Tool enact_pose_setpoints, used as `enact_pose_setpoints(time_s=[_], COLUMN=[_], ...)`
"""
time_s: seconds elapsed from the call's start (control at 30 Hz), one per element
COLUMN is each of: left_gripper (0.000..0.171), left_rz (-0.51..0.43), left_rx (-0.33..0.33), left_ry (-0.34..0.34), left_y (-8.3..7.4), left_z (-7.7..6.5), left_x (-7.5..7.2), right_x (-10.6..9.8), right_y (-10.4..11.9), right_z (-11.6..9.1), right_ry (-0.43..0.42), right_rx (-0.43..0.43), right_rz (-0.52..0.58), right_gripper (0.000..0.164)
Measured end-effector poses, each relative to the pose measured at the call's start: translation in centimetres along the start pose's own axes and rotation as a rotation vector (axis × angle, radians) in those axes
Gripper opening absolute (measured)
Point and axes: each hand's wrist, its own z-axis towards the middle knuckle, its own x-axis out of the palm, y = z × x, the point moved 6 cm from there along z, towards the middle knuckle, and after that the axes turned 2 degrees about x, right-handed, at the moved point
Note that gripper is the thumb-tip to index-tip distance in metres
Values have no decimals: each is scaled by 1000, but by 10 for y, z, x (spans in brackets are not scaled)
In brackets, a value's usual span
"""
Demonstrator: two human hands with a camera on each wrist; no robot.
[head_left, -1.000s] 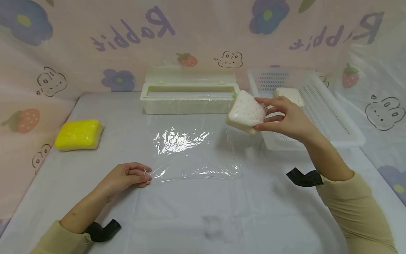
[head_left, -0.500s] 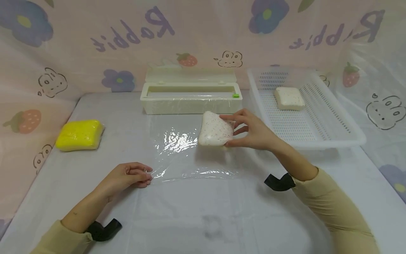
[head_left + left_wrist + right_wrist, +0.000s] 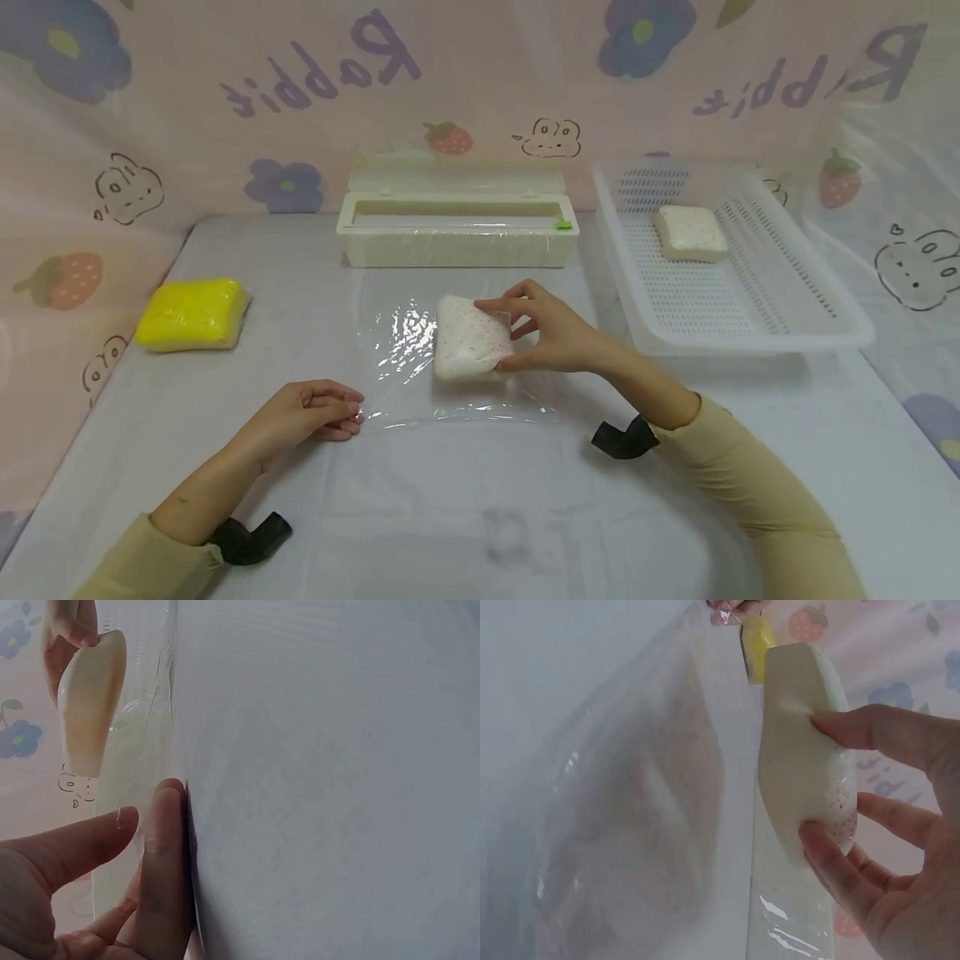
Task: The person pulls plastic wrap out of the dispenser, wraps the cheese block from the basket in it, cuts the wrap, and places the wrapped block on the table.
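Observation:
In the head view my right hand [image 3: 551, 333] grips a white, red-speckled toy bread slice [image 3: 468, 337] by its right side, thumb and fingers on opposite edges. The slice is held over a sheet of clear cling film [image 3: 405, 392] spread on the table. The right wrist view shows its pale underside and the fingertips [image 3: 821, 840] pressing into it. At the film's near left corner, my left hand [image 3: 315, 411] pinches the film edge between thumb and fingers. The film runs back to a cream cling film dispenser [image 3: 457, 248] with a raised lid and a green slider [image 3: 563, 225].
A white perforated basket [image 3: 750, 342] stands at the back right, with a second speckled slice [image 3: 690, 233] inside. To the left lies a shiny yellow block [image 3: 193, 315]. A printed curtain [image 3: 480, 67] hangs behind the table.
My right hand has carried the toy bread slice from beside the basket leftward and nearer, over the film's middle. The left hand has stayed at the film's corner.

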Motion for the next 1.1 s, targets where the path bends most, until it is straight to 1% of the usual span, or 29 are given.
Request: enact_pose_setpoints(time_s=[0.23,0.33,0.57,0.63,0.8,0.97,1.1], left_gripper=[45,45,44,44,43,44,49], left_rz=[-12,-20,-33,-35,-29,-9,38], left_rx=[3,10,2,2,8,18,10], left_ry=[10,17,10,15,24,16,-4], left_y=[-1,-1,-1,-1,-2,-2,-3], left_z=[0,0,-1,-1,-1,-1,-2], left_x=[1,1,0,1,1,0,-1], right_x=[17,21,26,27,33,34,31], right_y=[1,0,-3,-6,-16,-18,-23], right_z=[5,6,10,11,10,6,-1], right_ry=[35,34,46,60,102,112,91], right_rx=[-17,-8,15,38,68,19,25], right_rz=[2,2,-8,-18,-66,-101,-113], right_gripper=[76,76,76,76,77,84,87])
